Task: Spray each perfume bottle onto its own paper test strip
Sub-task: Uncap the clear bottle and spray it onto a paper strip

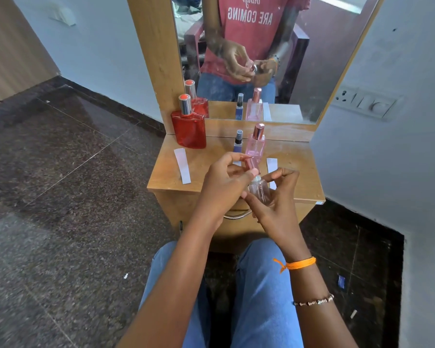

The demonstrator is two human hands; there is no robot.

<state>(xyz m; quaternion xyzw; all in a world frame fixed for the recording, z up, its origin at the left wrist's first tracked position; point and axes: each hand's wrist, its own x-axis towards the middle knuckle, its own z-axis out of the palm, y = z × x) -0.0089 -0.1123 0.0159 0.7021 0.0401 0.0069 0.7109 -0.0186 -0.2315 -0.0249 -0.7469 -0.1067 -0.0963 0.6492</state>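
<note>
**Cap off, strip not yet lined up**

My right hand [271, 197] curled round the small clear pink bottle [259, 193], above the dresser's front edge [211, 189]. My left hand [224, 182] pinched its pink cap [250, 165] just above the nozzle. The nearest test strip [271, 167] lay just beyond my right fingers. I judged a tilted nozzle could mist the tall pink bottle [256, 144] or the wood, and the loose cap could slip.

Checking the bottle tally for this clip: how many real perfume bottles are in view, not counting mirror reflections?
4: red bottle back left, small blue bottle and pink bottle mid-table, and a clear bottle held by the right hand. Hands may hide more.
</note>
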